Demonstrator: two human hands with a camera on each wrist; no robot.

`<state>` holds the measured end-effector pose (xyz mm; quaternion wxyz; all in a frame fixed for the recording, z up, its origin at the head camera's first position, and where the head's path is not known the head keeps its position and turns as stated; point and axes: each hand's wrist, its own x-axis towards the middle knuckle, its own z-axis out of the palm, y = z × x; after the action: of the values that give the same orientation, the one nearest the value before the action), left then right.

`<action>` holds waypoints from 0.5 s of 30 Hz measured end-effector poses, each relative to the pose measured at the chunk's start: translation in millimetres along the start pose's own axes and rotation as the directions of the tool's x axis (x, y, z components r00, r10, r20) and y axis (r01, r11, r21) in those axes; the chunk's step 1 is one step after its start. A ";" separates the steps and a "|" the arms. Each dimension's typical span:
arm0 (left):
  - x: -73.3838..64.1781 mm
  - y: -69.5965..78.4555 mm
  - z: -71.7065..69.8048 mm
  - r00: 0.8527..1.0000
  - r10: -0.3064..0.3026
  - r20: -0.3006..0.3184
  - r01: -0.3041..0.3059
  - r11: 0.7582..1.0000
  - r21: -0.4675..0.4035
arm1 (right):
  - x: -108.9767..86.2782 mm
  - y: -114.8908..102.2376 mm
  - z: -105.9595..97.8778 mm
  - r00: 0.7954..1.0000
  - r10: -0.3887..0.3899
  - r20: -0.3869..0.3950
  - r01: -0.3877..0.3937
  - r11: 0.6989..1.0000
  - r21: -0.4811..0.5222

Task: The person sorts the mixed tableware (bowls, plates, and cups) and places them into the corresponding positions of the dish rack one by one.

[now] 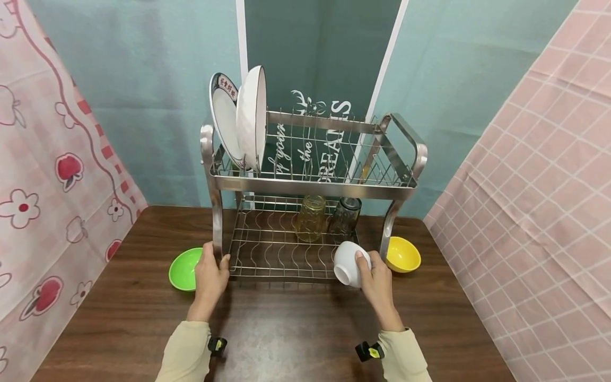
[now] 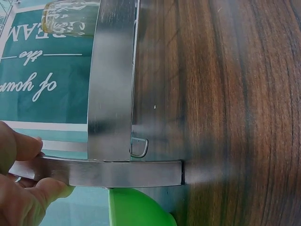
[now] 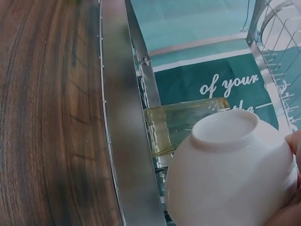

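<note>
A: Item one, right hand (image 1: pixel 379 281)?
B: Grasping a small white bowl (image 1: pixel 350 263), thumb on the outer wall. Bowl tilted, foot ring turned toward the wearer.
A: Location of bowl?
B: Raised at the front right corner of the lower tier (image 1: pixel 281 254) of a two-tier metal dish rack (image 1: pixel 310 187). Contact with the wires: cannot tell.
A: Item two, left hand (image 1: pixel 210 278)?
B: Fingers and thumb wrapped round the rack's front left leg (image 1: pixel 217 223), low down.
A: Glassware?
B: Two pieces on the lower tier, side by side: one amber glass (image 1: pixel 310 220), one dark grey glass (image 1: pixel 346 216) to its right.
A: Upper tier?
B: Left end: one white plate with a dark, lettered rim (image 1: pixel 224 114); beside it, one large white bowl with a dark edge (image 1: pixel 250 116). Both on edge.
A: Flanking pieces?
B: Green bowl (image 1: pixel 181 270), left of the rack, partly behind the left hand; yellow bowl (image 1: pixel 403 254), just beyond the right leg. Both on a dark wood-grain table (image 1: pixel 267 339).
A: Backing?
B: Teal and dark green cloth (image 1: pixel 320 32), white lettering.
</note>
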<state>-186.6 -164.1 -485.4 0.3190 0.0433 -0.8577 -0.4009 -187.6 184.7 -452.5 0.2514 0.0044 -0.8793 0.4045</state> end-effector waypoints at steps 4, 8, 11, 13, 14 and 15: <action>0.3 0.6 0.0 1.000 -0.025 0.018 0.025 1.000 0.009 | 5.5 3.5 6.2 0.999 0.040 0.000 -0.040 0.999 0.021; 1.0 -0.4 0.7 0.999 -0.031 0.015 0.031 0.999 0.013 | 10.4 7.4 14.6 0.998 0.064 0.008 -0.064 0.997 0.041; 1.2 -1.2 1.0 1.000 -0.024 0.013 0.024 1.000 0.014 | 13.4 11.0 20.7 0.998 0.067 0.013 -0.067 0.997 0.042; 1.2 -1.5 1.4 1.000 -0.020 0.012 0.020 1.000 0.010 | 15.3 12.7 24.1 0.998 0.069 0.010 -0.069 0.997 0.046; 1.2 -1.5 1.6 1.000 -0.020 0.014 0.020 1.000 0.007 | 16.3 13.2 25.5 0.998 0.069 0.007 -0.069 0.996 0.050; 1.3 -1.6 1.7 1.000 -0.020 0.016 0.020 1.000 0.004 | 17.1 13.8 27.0 0.998 0.070 0.002 -0.070 0.996 0.053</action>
<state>-188.9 -164.5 -486.7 0.3080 0.0494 -0.8605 -0.4028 -217.3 178.1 -469.4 0.2369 -0.0195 -0.8678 0.4364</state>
